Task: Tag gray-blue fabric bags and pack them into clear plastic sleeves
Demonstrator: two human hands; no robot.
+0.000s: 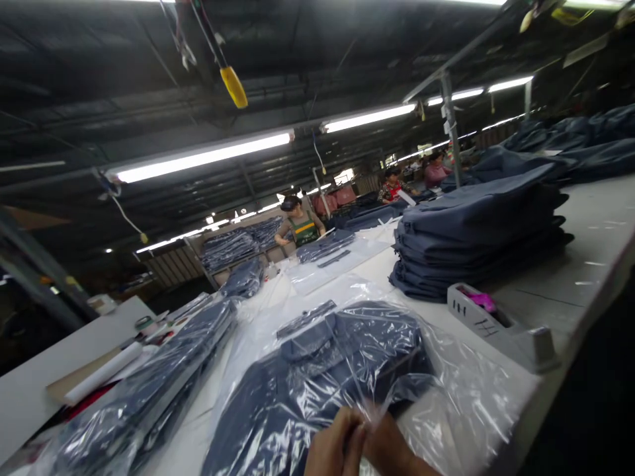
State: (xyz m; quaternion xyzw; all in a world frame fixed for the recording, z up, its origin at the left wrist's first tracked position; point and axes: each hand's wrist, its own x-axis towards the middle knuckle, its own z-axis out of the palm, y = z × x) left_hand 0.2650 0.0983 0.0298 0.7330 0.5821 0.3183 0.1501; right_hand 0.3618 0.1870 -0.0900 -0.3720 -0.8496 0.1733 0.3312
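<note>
The left hand (333, 444) and right hand (391, 444) sit close together at the bag (466, 387), over its near part; the garment (307, 390) inside spreads ahead and to their left on the table (595, 225). Farther left lie wrapped bundles (163, 383), then a paper roll (104, 373). Ahead and right of the hands stands a holder (516, 340) with a small object (480, 301) in it; just beyond rises a garment stack (471, 231). Well ahead, slightly left, is a co-worker (303, 228), with piled wrapped garments (238, 244) farther left.

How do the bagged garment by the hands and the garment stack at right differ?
The bagged garment is inside clear plastic; the garment stack is uncovered. The bagged garment lies low; the garment stack rises in several layers. Both are dark blue, on a white tabletop.
</note>
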